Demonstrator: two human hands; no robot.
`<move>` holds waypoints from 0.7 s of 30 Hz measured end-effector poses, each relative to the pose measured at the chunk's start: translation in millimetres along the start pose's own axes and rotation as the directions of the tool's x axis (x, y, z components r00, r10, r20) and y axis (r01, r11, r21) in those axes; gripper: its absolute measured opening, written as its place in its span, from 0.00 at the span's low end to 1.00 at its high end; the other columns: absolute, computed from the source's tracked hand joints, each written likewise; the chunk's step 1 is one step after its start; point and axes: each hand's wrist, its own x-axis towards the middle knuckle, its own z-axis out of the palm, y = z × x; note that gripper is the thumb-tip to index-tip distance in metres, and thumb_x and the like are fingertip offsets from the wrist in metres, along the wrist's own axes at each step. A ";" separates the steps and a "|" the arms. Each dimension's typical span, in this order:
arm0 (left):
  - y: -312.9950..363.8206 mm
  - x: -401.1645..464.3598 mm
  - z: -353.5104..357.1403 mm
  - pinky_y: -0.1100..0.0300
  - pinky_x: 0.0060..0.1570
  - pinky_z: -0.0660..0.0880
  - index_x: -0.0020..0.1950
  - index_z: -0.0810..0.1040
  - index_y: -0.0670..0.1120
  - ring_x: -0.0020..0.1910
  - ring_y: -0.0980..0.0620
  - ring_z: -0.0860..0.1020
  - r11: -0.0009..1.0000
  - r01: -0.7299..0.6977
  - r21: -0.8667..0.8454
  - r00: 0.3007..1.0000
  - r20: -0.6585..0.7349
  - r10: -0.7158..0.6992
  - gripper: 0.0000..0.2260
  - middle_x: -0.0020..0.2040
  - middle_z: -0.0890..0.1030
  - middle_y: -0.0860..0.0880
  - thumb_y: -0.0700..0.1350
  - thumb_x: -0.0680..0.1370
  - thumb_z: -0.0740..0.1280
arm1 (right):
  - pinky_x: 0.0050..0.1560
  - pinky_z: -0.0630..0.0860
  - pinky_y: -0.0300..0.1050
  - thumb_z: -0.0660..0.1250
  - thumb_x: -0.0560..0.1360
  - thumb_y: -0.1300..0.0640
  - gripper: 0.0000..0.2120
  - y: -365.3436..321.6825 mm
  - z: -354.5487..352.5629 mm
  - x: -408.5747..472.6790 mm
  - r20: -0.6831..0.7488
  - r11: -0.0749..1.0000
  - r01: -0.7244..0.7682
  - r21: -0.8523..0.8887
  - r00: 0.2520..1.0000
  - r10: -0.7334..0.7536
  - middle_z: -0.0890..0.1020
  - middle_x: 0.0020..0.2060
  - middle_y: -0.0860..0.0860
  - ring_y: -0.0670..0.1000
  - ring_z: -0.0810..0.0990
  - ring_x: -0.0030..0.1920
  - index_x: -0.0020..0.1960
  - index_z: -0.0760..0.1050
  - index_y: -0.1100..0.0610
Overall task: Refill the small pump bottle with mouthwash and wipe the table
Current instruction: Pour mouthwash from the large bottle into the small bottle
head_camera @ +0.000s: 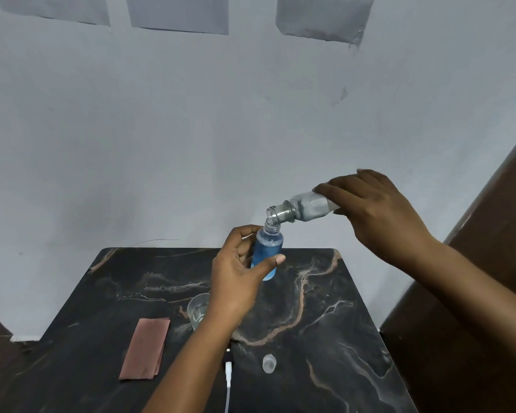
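My left hand (236, 278) grips the small clear bottle (268, 248), upright above the table and nearly full of blue mouthwash. My right hand (376, 213) holds the larger clear bottle (301, 210) tipped almost flat, its open mouth touching the small bottle's neck. The large bottle looks almost drained. A small clear cap (269, 363) lies on the dark marble table (325, 308) near the front. A folded pinkish-brown cloth (146, 348) lies at the table's left. The white pump head (228, 368) lies partly behind my left forearm.
A clear glass (197, 312) stands on the table just left of my left wrist. A grey wall rises behind the table. Dark brown wood borders the right side (489, 234).
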 end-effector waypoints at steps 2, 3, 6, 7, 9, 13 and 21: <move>1.3 -0.2 1.7 0.66 0.51 0.79 0.55 0.76 0.53 0.53 0.56 0.84 1.000 -0.001 -0.001 1.000 0.002 0.002 0.21 0.53 0.85 0.54 0.38 0.67 0.79 | 0.56 0.73 0.56 0.73 0.70 0.70 0.21 -5.6 5.8 -6.9 -0.019 0.996 -0.053 0.077 0.998 0.055 0.83 0.51 0.56 0.61 0.79 0.46 0.62 0.78 0.59; 1.5 -0.6 2.8 0.67 0.50 0.79 0.55 0.76 0.53 0.53 0.56 0.84 1.000 0.001 -0.007 1.000 0.000 -0.001 0.21 0.53 0.85 0.54 0.38 0.67 0.79 | 0.55 0.74 0.56 0.73 0.70 0.69 0.21 -9.1 8.9 -10.7 -0.028 0.990 -0.081 0.118 0.996 0.085 0.83 0.51 0.56 0.62 0.80 0.46 0.62 0.78 0.60; 0.0 -0.9 6.6 0.68 0.49 0.79 0.55 0.76 0.52 0.52 0.56 0.84 0.999 0.011 -0.035 1.000 -0.012 -0.011 0.22 0.52 0.86 0.55 0.36 0.68 0.78 | 0.54 0.74 0.52 0.74 0.70 0.68 0.22 -22.1 21.9 -24.8 -0.041 0.954 -0.165 0.251 0.983 0.180 0.83 0.51 0.56 0.60 0.80 0.49 0.62 0.77 0.61; -1.5 -0.9 7.9 0.68 0.49 0.79 0.55 0.76 0.52 0.52 0.56 0.84 0.999 0.012 -0.042 1.000 -0.017 -0.013 0.22 0.52 0.86 0.55 0.36 0.67 0.78 | 0.54 0.72 0.47 0.74 0.70 0.67 0.22 -27.0 27.8 -30.8 -0.032 0.934 -0.195 0.298 0.976 0.214 0.83 0.52 0.56 0.59 0.80 0.49 0.63 0.76 0.61; -5.4 -1.4 9.2 0.67 0.49 0.79 0.55 0.76 0.52 0.52 0.57 0.84 0.999 0.013 -0.044 0.999 -0.030 -0.014 0.22 0.52 0.85 0.55 0.35 0.67 0.78 | 0.53 0.69 0.40 0.73 0.71 0.64 0.23 -37.2 40.9 -43.9 0.012 0.880 -0.272 0.390 0.957 0.290 0.82 0.53 0.54 0.55 0.79 0.50 0.65 0.74 0.59; -19.6 -5.4 9.7 0.63 0.53 0.80 0.55 0.76 0.51 0.54 0.53 0.84 1.000 -0.002 -0.032 0.999 -0.037 0.001 0.22 0.54 0.85 0.50 0.35 0.67 0.78 | 0.50 0.69 0.33 0.72 0.73 0.55 0.21 -59.4 67.6 -67.3 0.114 0.750 -0.396 0.530 0.910 0.400 0.82 0.54 0.50 0.48 0.78 0.52 0.64 0.72 0.53; -85.8 -22.9 15.3 0.53 0.58 0.79 0.55 0.76 0.51 0.56 0.50 0.83 0.992 0.121 -0.047 0.989 -0.077 -0.124 0.23 0.55 0.84 0.48 0.37 0.66 0.79 | 0.45 0.77 0.39 0.73 0.71 0.63 0.19 -97.5 127.7 -120.6 0.306 0.387 -0.649 0.655 0.695 0.650 0.81 0.48 0.45 0.45 0.80 0.48 0.55 0.70 0.49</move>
